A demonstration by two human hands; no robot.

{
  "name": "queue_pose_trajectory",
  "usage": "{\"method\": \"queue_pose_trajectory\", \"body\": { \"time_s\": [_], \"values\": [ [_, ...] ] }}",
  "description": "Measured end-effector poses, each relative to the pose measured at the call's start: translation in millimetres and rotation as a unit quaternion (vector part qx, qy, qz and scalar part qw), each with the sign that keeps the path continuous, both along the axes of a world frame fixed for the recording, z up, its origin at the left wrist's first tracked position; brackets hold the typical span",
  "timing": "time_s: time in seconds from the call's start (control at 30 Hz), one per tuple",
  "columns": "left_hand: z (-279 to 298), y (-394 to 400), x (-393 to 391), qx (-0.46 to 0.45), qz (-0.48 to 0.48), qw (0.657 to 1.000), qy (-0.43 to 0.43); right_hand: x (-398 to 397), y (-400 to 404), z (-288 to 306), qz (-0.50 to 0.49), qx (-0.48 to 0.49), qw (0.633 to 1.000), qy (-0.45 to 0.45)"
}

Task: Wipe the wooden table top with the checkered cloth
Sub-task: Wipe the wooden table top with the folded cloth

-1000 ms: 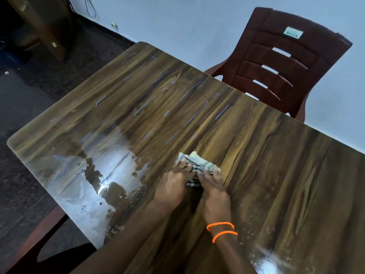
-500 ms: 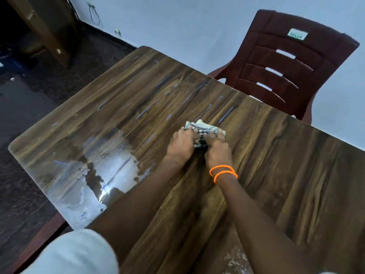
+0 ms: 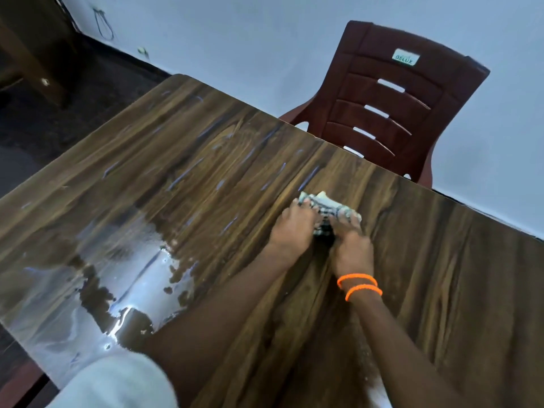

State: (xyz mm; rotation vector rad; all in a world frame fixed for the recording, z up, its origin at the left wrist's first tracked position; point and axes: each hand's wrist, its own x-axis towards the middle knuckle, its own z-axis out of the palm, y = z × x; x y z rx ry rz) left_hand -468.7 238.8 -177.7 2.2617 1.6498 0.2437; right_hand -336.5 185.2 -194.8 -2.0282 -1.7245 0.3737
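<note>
Right now the person is in the middle of wiping. Both hands press down on the checkered cloth (image 3: 326,212), which is bunched up into a small lump on the wooden table top (image 3: 441,260). The cloth sits out toward the far side of the table, not far from the edge where a dark red plastic chair (image 3: 391,104) stands. The left hand (image 3: 294,228) covers the left part of the cloth and the right hand (image 3: 350,245) covers the right part. The fingers curl over the cloth and hold it tight against the wood. Two orange bands (image 3: 359,285) go round the right wrist.

The cloth is white with dark squares, crumpled and soft, and only a bit of it peeks out past the fingers.

I think there is plenty left to do. A big shiny wet patch (image 3: 123,278) lies on the near left part of the table, well apart from the cloth, and thin wet streaks run across the wood farther back. The next move probably needs the hands to slide the cloth that way, pushing down evenly so it soaks up the water and does not just smear it.
</note>
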Motion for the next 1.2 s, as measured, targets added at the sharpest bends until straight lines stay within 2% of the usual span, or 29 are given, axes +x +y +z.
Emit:
{"method": "queue_pose_trajectory", "body": {
  "time_s": [0.13,0.27,0.4,0.5,0.57,0.73,0.9,1.0,1.2],
  "values": [
    [18,46,19,-0.021,0.054,0.998,-0.02,7,59,15,-0.032,0.0,0.999,0.039],
    [23,64,-3,-0.011,0.09,0.996,0.0,-13,92,10,0.002,-0.013,0.997,0.077],
    [12,60,-39,-0.031,0.101,0.994,0.015,-32,76,7,0.061,-0.045,0.996,0.041],
    [7,38,-48,-0.047,0.075,0.995,0.042,-29,45,6,0.126,-0.028,0.991,0.015],
    [7,24,-38,-0.042,0.042,0.998,0.036,-15,27,0,0.135,-0.016,0.991,-0.004],
    [2,32,28,-0.011,-0.039,0.999,0.007,34,14,-7,0.022,0.009,1.0,-0.016],
    [17,77,94,-0.009,-0.021,0.999,-0.033,81,69,2,-0.071,0.02,0.994,-0.076],
    [17,102,115,0.033,-0.017,0.999,-0.035,93,108,3,-0.124,0.011,0.991,-0.051],
    [14,146,94,0.046,0.009,0.998,-0.031,84,160,12,-0.068,-0.017,0.998,0.003]
  ]
}}
